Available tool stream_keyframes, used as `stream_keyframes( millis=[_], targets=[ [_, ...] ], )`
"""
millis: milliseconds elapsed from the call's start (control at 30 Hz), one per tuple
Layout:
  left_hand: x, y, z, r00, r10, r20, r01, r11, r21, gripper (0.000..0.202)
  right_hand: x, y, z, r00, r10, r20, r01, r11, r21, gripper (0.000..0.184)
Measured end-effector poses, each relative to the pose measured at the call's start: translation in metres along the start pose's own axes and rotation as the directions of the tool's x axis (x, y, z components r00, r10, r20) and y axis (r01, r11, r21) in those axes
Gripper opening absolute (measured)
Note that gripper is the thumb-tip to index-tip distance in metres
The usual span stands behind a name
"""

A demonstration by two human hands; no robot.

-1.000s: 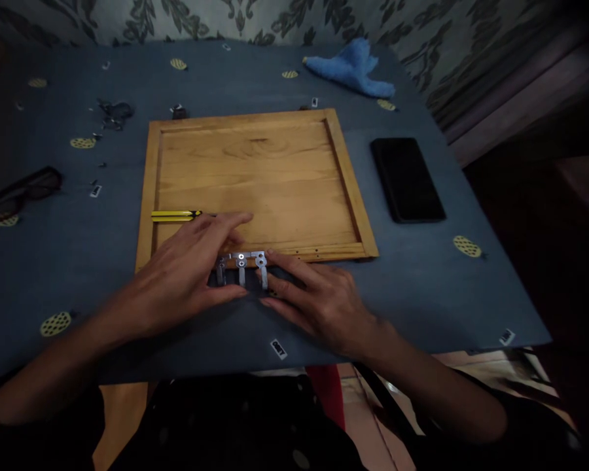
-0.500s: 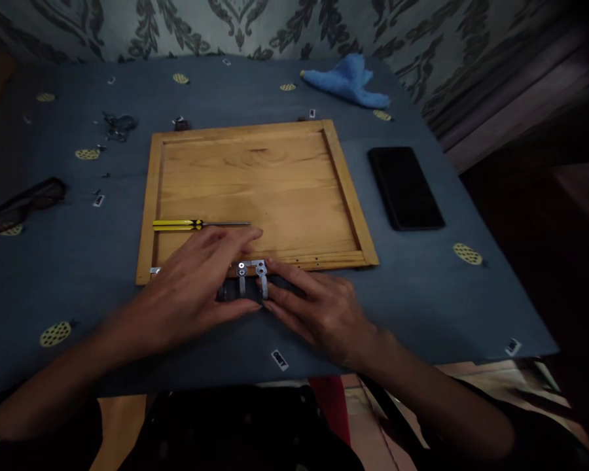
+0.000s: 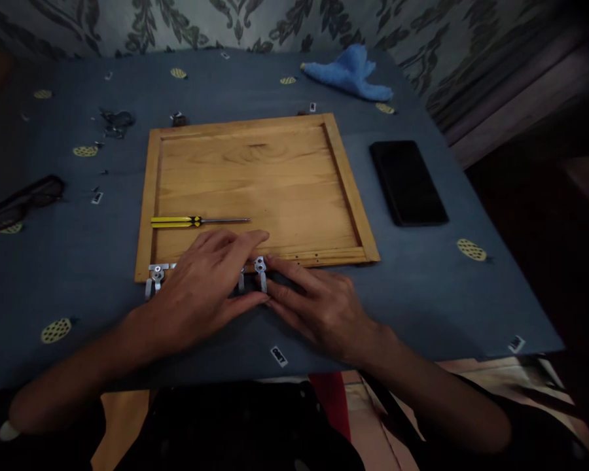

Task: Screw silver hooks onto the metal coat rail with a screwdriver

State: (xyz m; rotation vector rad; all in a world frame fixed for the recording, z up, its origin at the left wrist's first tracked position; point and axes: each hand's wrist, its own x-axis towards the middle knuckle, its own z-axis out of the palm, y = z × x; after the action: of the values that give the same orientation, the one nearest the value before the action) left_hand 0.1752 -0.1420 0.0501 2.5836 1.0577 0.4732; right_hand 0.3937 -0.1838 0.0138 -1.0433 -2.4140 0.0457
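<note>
A square wooden panel (image 3: pixel 275 183) with a raised frame lies flat on the blue table (image 3: pixel 78 275). Along its near edge runs a metal hook rack (image 3: pixel 260 271), with one hook showing at the left end (image 3: pixel 155 278). My left hand (image 3: pixel 206 288) lies over the middle of the rack, fingers stretched flat and together. My right hand (image 3: pixel 319 307) rests beside it, fingertips touching the hooks near the rack's right end. A yellow-handled screwdriver (image 3: pixel 196 222) lies on the panel just beyond my left hand.
A black phone (image 3: pixel 407 183) lies right of the panel. A blue cloth (image 3: pixel 348 72) sits at the far edge. Dark glasses (image 3: pixel 19 203) and small metal parts (image 3: pixel 115 121) are at the left. Small tags dot the table.
The rack has slid left along the panel's near edge, so a hook now shows at the left corner. The screwdriver's shaft, hidden a second ago, is in full view.
</note>
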Motion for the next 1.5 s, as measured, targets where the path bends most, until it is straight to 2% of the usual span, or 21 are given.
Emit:
stream_keyframes(
  millis=[333,567,800,1133,1500],
  targets=[
    [-0.0018,0.0006,0.0023,0.996,-0.090,0.012,0.090,0.995,-0.042,0.062,-0.0011,0.0005,-0.0003,1.000,0.002,0.006,-0.002,1.000,0.014,0.028],
    [-0.0019,-0.0001,0.0021,0.992,-0.118,0.052,0.122,0.990,-0.077,0.061,-0.0046,0.0015,0.0004,0.999,0.001,-0.050,0.003,0.996,0.092,0.023],
    [-0.0016,0.0007,0.0039,0.995,-0.098,-0.007,0.097,0.993,-0.067,0.063,-0.0036,0.0018,-0.0010,0.998,-0.019,-0.053,0.024,0.996,0.085,0.023],
    [-0.0022,0.0012,0.0038,0.994,-0.106,0.005,0.106,0.993,-0.057,0.058,-0.0065,0.0033,0.0006,1.000,-0.007,0.025,0.006,0.999,0.040,0.028],
    [-0.0013,0.0021,0.0032,0.997,-0.083,-0.002,0.083,0.996,-0.046,0.055,-0.0046,0.0043,0.0017,0.999,-0.037,-0.012,0.038,0.999,0.008,0.026]
  ],
)
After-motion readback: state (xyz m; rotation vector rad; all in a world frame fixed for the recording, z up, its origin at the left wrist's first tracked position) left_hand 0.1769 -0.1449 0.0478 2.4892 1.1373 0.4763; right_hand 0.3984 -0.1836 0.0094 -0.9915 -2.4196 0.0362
